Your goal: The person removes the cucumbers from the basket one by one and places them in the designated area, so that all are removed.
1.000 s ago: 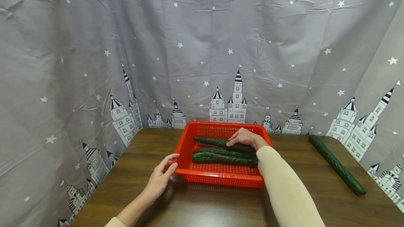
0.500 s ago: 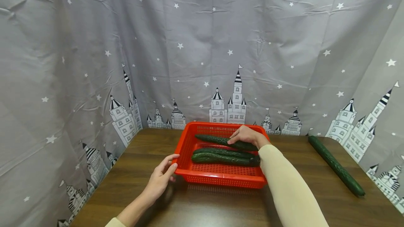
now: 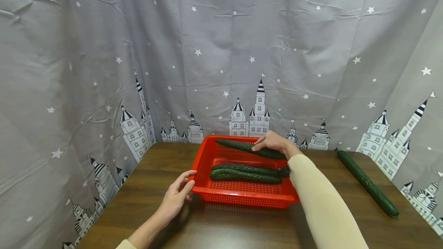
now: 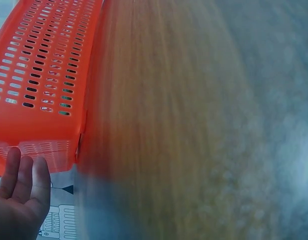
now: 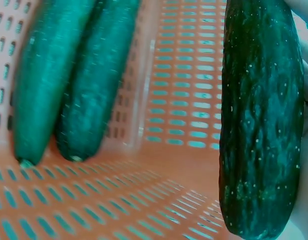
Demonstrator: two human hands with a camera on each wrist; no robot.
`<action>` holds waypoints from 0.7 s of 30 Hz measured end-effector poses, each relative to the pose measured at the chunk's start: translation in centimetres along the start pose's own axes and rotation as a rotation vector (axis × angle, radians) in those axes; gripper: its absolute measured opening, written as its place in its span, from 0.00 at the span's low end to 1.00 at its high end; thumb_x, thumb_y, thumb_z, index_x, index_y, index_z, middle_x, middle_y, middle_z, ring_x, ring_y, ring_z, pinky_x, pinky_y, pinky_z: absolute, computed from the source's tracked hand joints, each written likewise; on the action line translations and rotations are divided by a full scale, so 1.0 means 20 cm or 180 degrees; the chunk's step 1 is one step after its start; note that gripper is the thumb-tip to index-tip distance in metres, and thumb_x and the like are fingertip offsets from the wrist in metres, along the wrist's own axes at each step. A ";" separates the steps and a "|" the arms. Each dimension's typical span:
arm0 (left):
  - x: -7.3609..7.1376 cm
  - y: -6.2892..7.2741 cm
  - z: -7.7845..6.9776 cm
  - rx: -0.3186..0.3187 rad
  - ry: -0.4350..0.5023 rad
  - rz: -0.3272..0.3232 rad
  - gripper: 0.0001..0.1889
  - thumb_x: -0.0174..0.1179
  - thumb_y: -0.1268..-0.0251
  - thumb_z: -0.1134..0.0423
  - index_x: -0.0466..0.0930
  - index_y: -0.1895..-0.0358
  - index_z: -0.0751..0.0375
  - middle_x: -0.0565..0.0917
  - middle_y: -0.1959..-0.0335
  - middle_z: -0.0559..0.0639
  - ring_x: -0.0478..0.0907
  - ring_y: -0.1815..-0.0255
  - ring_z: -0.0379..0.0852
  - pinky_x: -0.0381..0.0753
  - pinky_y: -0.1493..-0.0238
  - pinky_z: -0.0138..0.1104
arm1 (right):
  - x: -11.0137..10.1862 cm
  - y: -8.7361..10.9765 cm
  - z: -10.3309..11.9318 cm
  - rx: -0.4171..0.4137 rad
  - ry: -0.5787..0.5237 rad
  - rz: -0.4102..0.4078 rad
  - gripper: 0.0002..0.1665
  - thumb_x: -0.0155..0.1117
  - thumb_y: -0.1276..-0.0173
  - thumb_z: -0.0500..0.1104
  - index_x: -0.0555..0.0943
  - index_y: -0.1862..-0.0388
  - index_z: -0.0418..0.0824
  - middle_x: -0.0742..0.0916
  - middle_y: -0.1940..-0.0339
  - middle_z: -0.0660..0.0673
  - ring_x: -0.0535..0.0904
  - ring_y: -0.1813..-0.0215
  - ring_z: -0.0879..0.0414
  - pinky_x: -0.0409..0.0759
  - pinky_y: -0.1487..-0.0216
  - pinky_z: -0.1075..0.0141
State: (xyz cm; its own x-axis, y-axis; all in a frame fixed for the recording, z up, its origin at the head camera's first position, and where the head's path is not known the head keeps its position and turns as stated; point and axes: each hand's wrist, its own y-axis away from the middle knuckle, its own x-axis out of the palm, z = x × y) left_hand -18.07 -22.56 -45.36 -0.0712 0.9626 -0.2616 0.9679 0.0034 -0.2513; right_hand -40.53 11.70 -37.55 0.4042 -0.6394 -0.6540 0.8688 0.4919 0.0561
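Observation:
My right hand point(image 3: 273, 143) grips a long dark green cucumber point(image 3: 238, 145) from above, near the far wall of a red plastic basket point(image 3: 242, 199). In the right wrist view this held cucumber point(image 5: 261, 120) fills the right side, with the fingers mostly out of sight behind it. Two more cucumbers point(image 3: 242, 174) lie side by side on the basket's floor, nearer the front. At the basket's front left corner, my left hand point(image 3: 176, 195) touches the rim. The left wrist view shows fingers of that hand point(image 4: 24, 195) extended against the slotted wall.
A further cucumber point(image 3: 367, 181) lies slantwise on the brown wooden table point(image 3: 152, 176), right of the basket. Behind the table hangs a grey curtain point(image 3: 214, 49) printed with stars and castles.
My right hand has raised its cucumber up and back, away from the two in the basket, widening the gap. The left hand stays at the same corner.

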 end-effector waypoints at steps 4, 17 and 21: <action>0.00 0.00 0.01 -0.0032 0.0018 -0.0015 0.19 0.56 0.24 0.59 0.74 0.34 0.54 0.81 0.55 0.62 0.79 0.63 0.51 0.84 0.66 0.39 | -0.06 0.02 0.03 -0.0061 0.0056 0.0003 0.21 0.78 0.42 0.50 0.90 0.53 0.40 0.87 0.42 0.40 0.74 0.30 0.42 0.73 0.30 0.49; -0.01 -0.01 0.01 -0.0031 0.0110 -0.0035 0.17 0.58 0.25 0.61 0.76 0.37 0.59 0.80 0.51 0.67 0.80 0.62 0.53 0.85 0.64 0.39 | -0.26 0.12 0.05 -0.0113 0.0212 -0.0183 0.24 0.77 0.40 0.51 0.88 0.49 0.40 0.85 0.40 0.38 0.75 0.31 0.42 0.73 0.31 0.50; -0.01 -0.01 0.01 -0.0069 0.0138 -0.0034 0.18 0.58 0.25 0.61 0.76 0.37 0.58 0.80 0.52 0.66 0.80 0.62 0.51 0.85 0.64 0.38 | -0.32 0.15 0.04 -0.0094 0.0250 -0.0216 0.24 0.76 0.39 0.52 0.88 0.49 0.40 0.85 0.39 0.37 0.74 0.30 0.41 0.74 0.33 0.50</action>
State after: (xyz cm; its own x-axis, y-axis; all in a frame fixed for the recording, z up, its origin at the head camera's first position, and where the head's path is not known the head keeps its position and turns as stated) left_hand -18.35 -22.82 -45.51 -0.0716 0.9732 -0.2183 0.9722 0.0191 -0.2334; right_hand -40.23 16.82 -32.55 0.3200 -0.6241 -0.7128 0.8842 0.4670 -0.0119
